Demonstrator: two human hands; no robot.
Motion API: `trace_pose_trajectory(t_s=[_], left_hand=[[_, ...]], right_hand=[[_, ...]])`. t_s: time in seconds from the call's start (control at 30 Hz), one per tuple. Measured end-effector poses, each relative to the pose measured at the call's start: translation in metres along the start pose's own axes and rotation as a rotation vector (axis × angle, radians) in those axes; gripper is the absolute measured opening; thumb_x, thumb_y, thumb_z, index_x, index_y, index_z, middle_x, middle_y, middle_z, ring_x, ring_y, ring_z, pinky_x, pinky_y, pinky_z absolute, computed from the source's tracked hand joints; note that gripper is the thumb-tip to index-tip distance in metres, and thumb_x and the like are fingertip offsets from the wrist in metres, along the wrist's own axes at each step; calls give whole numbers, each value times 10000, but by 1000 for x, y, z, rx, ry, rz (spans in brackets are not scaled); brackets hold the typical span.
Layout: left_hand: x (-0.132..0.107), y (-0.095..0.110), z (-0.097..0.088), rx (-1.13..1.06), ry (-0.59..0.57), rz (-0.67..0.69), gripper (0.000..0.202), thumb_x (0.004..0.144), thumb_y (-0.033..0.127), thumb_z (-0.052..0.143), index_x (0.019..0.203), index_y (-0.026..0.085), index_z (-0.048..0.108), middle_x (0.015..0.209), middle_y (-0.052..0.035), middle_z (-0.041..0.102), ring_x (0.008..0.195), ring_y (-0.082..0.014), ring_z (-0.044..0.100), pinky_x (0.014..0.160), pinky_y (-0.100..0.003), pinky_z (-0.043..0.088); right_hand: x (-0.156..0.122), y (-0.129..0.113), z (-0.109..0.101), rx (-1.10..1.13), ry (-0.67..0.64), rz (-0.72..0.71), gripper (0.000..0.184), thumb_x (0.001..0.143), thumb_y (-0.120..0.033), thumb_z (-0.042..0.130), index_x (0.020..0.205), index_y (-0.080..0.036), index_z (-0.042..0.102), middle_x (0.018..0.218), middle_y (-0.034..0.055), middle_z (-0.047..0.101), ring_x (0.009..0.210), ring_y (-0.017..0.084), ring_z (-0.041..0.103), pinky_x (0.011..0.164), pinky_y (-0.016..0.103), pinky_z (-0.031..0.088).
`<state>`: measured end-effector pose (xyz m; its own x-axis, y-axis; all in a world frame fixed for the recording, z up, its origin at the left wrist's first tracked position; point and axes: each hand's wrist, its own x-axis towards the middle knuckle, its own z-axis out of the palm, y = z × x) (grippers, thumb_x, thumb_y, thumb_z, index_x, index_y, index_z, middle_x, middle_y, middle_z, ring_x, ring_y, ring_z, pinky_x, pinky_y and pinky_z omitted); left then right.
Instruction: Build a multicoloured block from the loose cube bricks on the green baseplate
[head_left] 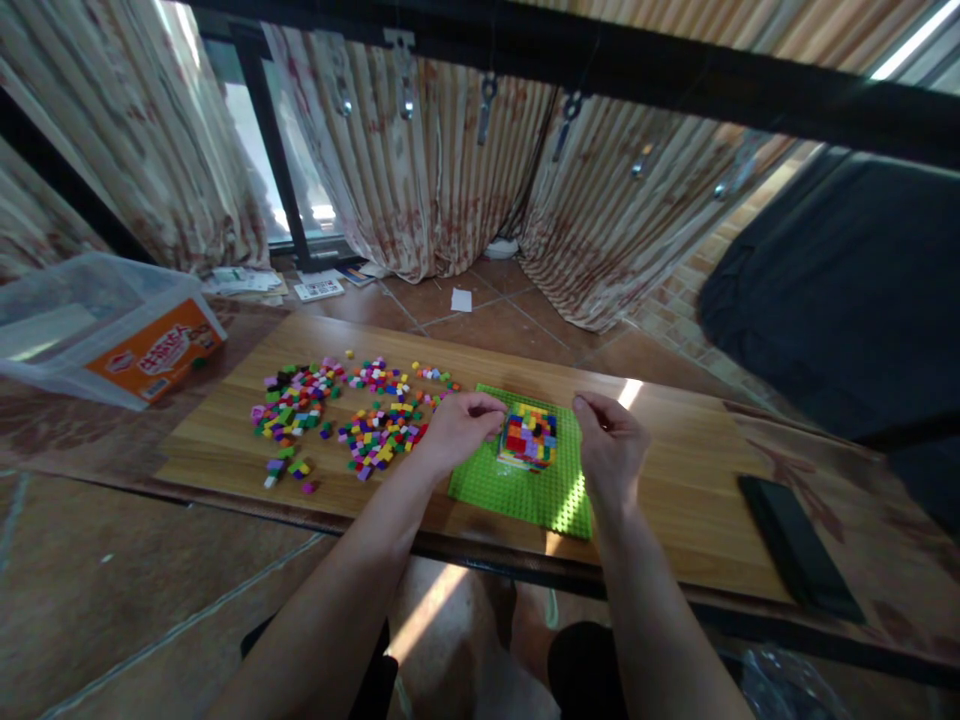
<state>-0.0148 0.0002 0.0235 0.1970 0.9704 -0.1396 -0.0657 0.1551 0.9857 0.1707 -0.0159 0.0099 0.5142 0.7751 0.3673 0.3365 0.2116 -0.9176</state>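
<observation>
A green studded baseplate (517,495) lies on the wooden board, and on it stands a low block built of many-coloured toy bricks (531,436). My left hand (466,425) is just left of this block, thumb and fingers pinched together near its upper left corner. Whether a small brick sits in that pinch, I cannot make out. My right hand (613,440) is over the right edge of the baseplate, apart from the block. Its fingers are curled closed, and what they hold, if anything, is hidden.
Loose small bricks (382,435) in many colours spread over the board's left half. A clear plastic bin (112,320) with an orange label stands at the far left. At the right lies a dark flat object (799,545). A black bar (525,40) crosses above.
</observation>
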Motion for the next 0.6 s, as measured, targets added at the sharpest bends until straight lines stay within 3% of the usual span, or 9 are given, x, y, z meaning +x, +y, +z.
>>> trace_pose_trajectory(t_s=[0.13, 0.27, 0.6], left_hand=[[1, -1, 0, -22, -3, -3, 84, 718, 95, 627, 758, 134, 691, 573, 23, 621, 522, -79, 545, 582, -218, 472], [3, -2, 1, -17, -9, -5, 78, 720, 95, 628, 758, 130, 686, 573, 25, 619, 514, -75, 540, 577, -217, 475], [3, -1, 1, -25, -11, -3, 80, 700, 109, 650, 767, 126, 690, 581, 21, 624, 528, -77, 552, 572, -212, 475]], right_hand=[[4, 0, -4, 61, 52, 113, 246, 699, -373, 684, 813, -160, 727, 734, 30, 700, 636, 151, 604, 586, 290, 486], [2, -2, -1, 107, 16, 120, 201, 674, -324, 690, 786, -159, 713, 662, 6, 665, 552, 118, 547, 530, 263, 451], [-7, 0, -13, -23, -218, 17, 180, 758, -351, 659, 823, -189, 703, 729, 20, 714, 655, 156, 637, 638, 303, 529]])
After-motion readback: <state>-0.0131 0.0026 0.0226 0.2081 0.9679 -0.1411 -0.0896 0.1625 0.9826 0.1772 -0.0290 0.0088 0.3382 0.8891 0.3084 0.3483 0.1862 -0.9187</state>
